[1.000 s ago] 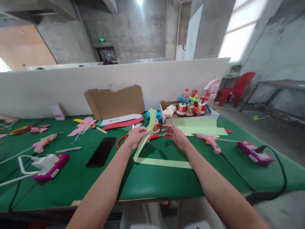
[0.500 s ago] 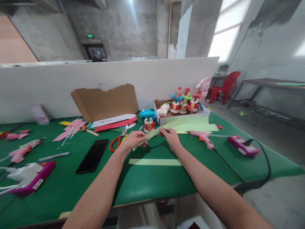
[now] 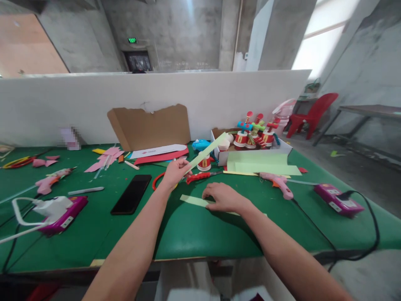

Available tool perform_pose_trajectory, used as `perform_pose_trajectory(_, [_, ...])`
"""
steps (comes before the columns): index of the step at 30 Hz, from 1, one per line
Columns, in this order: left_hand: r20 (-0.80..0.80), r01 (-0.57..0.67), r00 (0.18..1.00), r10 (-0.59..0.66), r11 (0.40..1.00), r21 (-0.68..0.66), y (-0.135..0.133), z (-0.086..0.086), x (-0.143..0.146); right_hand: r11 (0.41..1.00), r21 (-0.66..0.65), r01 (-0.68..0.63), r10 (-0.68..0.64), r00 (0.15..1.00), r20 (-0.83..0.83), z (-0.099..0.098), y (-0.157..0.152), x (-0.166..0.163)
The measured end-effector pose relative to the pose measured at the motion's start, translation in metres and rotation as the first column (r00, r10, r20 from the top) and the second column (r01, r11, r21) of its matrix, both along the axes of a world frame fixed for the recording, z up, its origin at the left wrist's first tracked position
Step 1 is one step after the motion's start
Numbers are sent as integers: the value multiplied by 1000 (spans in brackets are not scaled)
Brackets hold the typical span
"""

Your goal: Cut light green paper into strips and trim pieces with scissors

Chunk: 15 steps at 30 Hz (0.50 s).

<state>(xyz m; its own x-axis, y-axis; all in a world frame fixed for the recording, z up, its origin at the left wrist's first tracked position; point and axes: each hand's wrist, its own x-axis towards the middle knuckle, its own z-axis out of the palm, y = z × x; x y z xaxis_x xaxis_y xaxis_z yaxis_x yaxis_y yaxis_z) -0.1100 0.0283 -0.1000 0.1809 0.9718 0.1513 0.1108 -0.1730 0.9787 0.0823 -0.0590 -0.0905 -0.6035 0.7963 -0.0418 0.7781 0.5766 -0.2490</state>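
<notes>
paper strip, pale green, slants up from the left hand, which i see pinching its lower end between thumb and fingers; the fingertips cover that end, so i cannot say where it stops. the strip's upper part crosses in front of the box and hides a little of the cup standing behind it, blue top included.

the right hand is lower, palm down with fingers bent, over the second strip on the green surface. hand and wrist cover the middle of that strip, leaving its left end and a thin piece at the right for me to see. i cannot tell whether this grip is closed on the paper or just above it.

behind the left hand, the scissors show mainly an orange loop, the rest blocked from me. a red tool lies between both hands, beyond them. the phone is in full view at left, the glue gun at right. far left, one object is pixelated past reading, and white cables are cut off at the edge.
</notes>
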Motion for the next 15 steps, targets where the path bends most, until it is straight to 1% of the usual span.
perform_pose_trajectory(4, [-10,-4,1000,4,1000,-1,-1,1,0,999,11,39,-39,999,36,0,3,3])
perform_pose_trajectory(7, [-18,-6,1000,6,1000,0,-2,2,0,999,19,34,-35,998,51,-1,3,6])
perform_pose_trajectory(12, [-32,-20,999,20,1000,15,-2,3,-1,1000,-29,-11,9,999,-51,-2,7,17])
perform_pose_trajectory(15, [-36,-21,999,22,1000,22,-2,3,-1,999,-27,17,-20,996,-83,-5,12,26])
